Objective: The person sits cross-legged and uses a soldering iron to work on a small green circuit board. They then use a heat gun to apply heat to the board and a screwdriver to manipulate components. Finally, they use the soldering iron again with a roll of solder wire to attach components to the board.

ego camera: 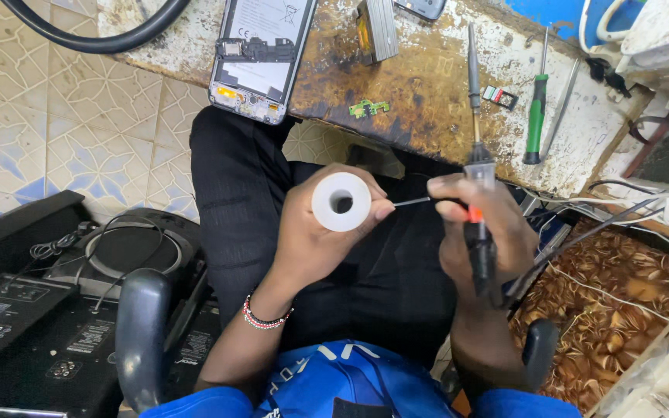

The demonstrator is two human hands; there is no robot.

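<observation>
Left hand (311, 232): fingers closed round white plastic solder spool (341, 202).
Right hand (480, 232): clamped on black-handled soldering iron (477, 166), tip toward twelve o'clock.
Technique: keep thin grey solder wire (413, 202) taut, short.

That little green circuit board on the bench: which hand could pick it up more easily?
Probably the left hand: it holds only the white solder spool and sits nearly below the green circuit board. The right hand is farther over and its fingers grip the soldering iron.

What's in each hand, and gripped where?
Left hand holds a white spool around its rim. Right hand grips a soldering iron by its black handle and pinches the wire end.
</observation>
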